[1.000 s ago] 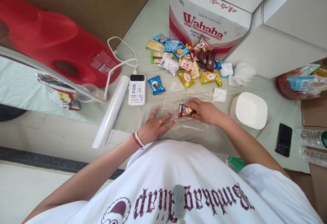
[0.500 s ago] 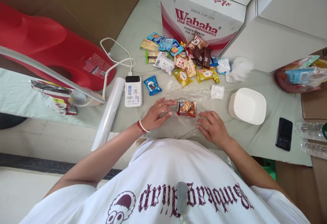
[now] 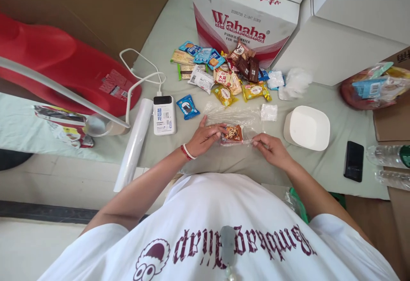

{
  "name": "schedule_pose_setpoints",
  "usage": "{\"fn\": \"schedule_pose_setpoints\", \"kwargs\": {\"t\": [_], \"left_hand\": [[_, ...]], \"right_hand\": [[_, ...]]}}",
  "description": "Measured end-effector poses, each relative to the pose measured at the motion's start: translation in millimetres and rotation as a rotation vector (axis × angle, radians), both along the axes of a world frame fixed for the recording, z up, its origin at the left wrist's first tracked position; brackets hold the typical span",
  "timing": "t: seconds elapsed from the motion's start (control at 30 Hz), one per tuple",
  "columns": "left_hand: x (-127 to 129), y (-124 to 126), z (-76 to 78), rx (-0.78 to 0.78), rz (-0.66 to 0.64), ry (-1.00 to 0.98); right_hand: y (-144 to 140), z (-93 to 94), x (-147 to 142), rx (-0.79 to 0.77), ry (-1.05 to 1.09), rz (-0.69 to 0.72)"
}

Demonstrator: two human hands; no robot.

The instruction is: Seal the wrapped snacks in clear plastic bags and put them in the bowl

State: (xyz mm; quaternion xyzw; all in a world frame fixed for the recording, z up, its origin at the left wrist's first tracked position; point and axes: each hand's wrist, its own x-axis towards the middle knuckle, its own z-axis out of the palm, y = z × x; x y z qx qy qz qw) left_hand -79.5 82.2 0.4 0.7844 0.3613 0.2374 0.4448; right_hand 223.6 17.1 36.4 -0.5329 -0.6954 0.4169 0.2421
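A small brown snack packet (image 3: 235,133) with a cookie picture lies on a sheet of clear plastic wrap (image 3: 246,118) near the table's front edge. Stretched fingers of my left hand (image 3: 205,139) rest at the packet's left end, with one finger raised apart. At the packet's right side, my right hand (image 3: 271,149) pinches the edge of the wrap between thumb and fingers, and a fold of film runs taut from it toward the packet. The wrap now covers the packet's lower edge.
Several wrapped snacks (image 3: 224,76) are heaped before a Wahaba-style water carton (image 3: 245,20). A blue packet (image 3: 188,106), power bank (image 3: 164,116) and film roll (image 3: 134,144) lie left. Rightward are a folded film square (image 3: 269,112), white container (image 3: 306,128) and phone (image 3: 353,161).
My left hand has moved right onto the packet's end. My right hand has closed on the wrap's edge, and the film is drawn over the packet's lower side. The view has shifted slightly.
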Motion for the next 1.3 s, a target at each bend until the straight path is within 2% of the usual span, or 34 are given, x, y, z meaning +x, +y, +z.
{"fn": "schedule_pose_setpoints", "kwargs": {"t": [0.07,0.13,0.3,0.37,0.43,0.53,0.6,0.67,0.73,0.8,0.9,0.97,1.1,1.13,1.17,1.2,1.23,1.3], "left_hand": [[0,1,0.2,-0.014,0.019,-0.023],[2,1,-1.7,-0.035,0.04,-0.051],[13,1,-13.3,-0.126,0.184,-0.146],[19,2,-18.8,-0.175,0.253,-0.194],[25,4,-23.7,-0.203,0.322,-0.234],[33,4,-28.9,-0.21,0.423,-0.263],[38,2,-30.2,-0.199,0.47,-0.26],[40,-1,-30.0,-0.196,0.492,-0.256],[40,-3,-29.2,-0.217,0.501,-0.27],[35,-4,-29.3,-0.228,0.534,-0.272],[20,0,-31.3,-0.166,0.68,-0.131],[8,4,-31.1,-0.062,0.797,0.011],[-11,-1,-14.7,0.336,1.037,0.202],[-13,-7,-7.8,0.422,1.033,0.232],[-13,-14,-0.7,0.482,0.966,0.255],[-11,-21,5.6,0.519,0.824,0.272],[-7,-29,10.8,0.531,0.628,0.29],[4,-39,16.1,0.505,0.306,0.335]], "right_hand": [[13,-4.7,4,-0.198,0.057,-0.111],[22,-14.4,4,-0.327,0.085,-0.196],[33,-32.3,3,-0.397,0.095,-0.275],[36,-31.2,4,-0.359,-0.003,-0.295],[38,-25.1,5,-0.227,-0.228,-0.311],[35,-9.5,-6,0.181,-0.587,-0.35],[29,0.3,-23,0.457,-0.627,-0.321],[23,4.0,-44,0.578,-0.53,-0.144],[21,-1.3,-61,0.549,-0.426,0.089],[24,-14.4,-68,0.462,-0.353,0.195],[32,-37.1,-62,0.385,-0.219,0.151],[35,-46.5,-56,0.362,-0.136,0.131],[31,-48.7,-57,0.319,-0.101,0.086],[30,-47.4,-60,0.31,-0.106,0.074],[29,-45.8,-62,0.304,-0.112,0.066],[28,-43.9,-64,0.299,-0.119,0.06],[29,-41.4,-65,0.294,-0.126,0.061],[35,-33.9,-62,0.27,-0.137,0.093]]}}
